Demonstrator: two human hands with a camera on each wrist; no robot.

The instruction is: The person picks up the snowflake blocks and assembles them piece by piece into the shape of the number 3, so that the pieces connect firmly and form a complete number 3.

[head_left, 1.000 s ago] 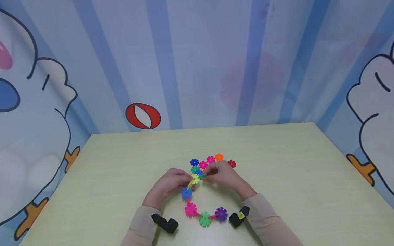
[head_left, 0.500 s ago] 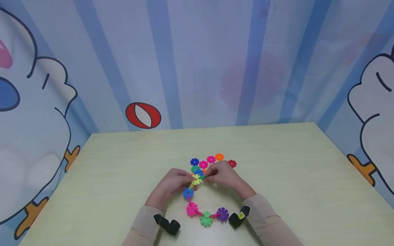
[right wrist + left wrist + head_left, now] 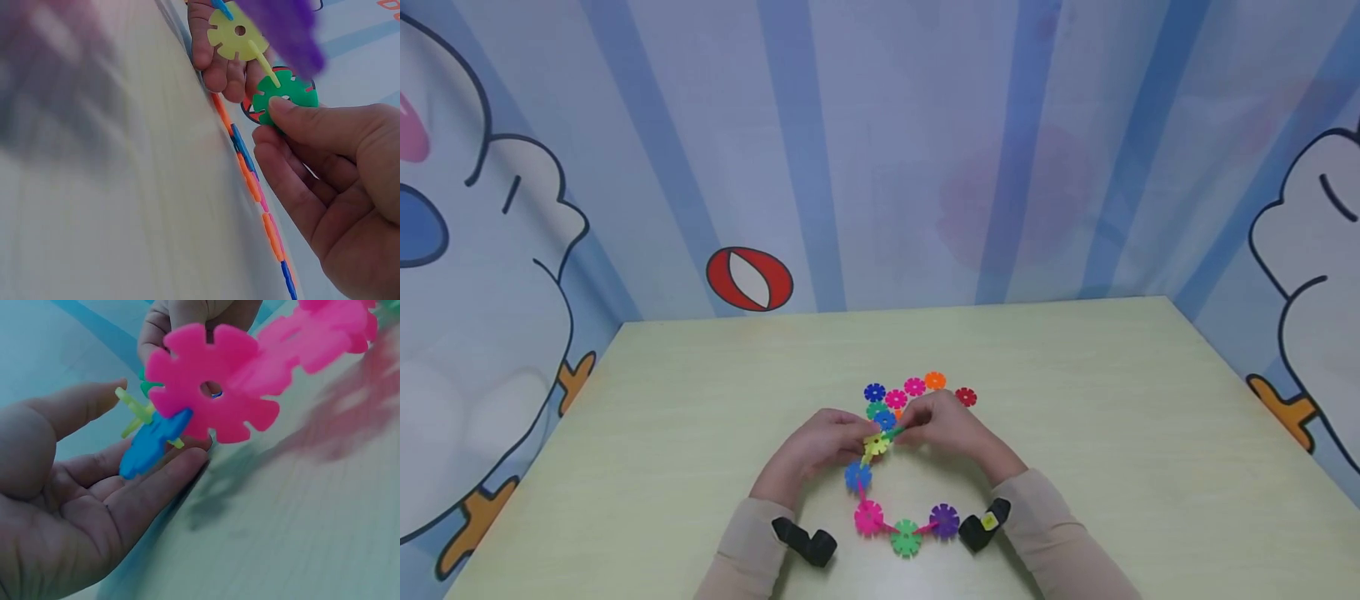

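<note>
My right hand [image 3: 943, 427] pinches a green snowflake disc [image 3: 302, 95] between thumb and fingers. Linked to that disc by a yellow one set edge-on is a flat yellow snowflake disc [image 3: 226, 39], held by my left hand [image 3: 822, 446]. In the left wrist view, the thumb and fingers lie around the yellow pieces and a blue disc [image 3: 147, 450]. From there the chain curves toward the body through a pink disc [image 3: 868, 517], a light green disc [image 3: 906, 543] and a purple disc [image 3: 944, 525], with pink discs edge-on between them.
Behind the hands lie several loose discs, among them a dark blue one [image 3: 875, 392], a pink one [image 3: 914, 387], an orange one [image 3: 935, 380] and a red one [image 3: 966, 397]. The pale table [image 3: 715, 383] meets a striped blue backdrop [image 3: 895, 167].
The chain has shifted slightly right and toward the body, and the yellow disc has tipped a little. Both hands keep their hold and have barely moved.
</note>
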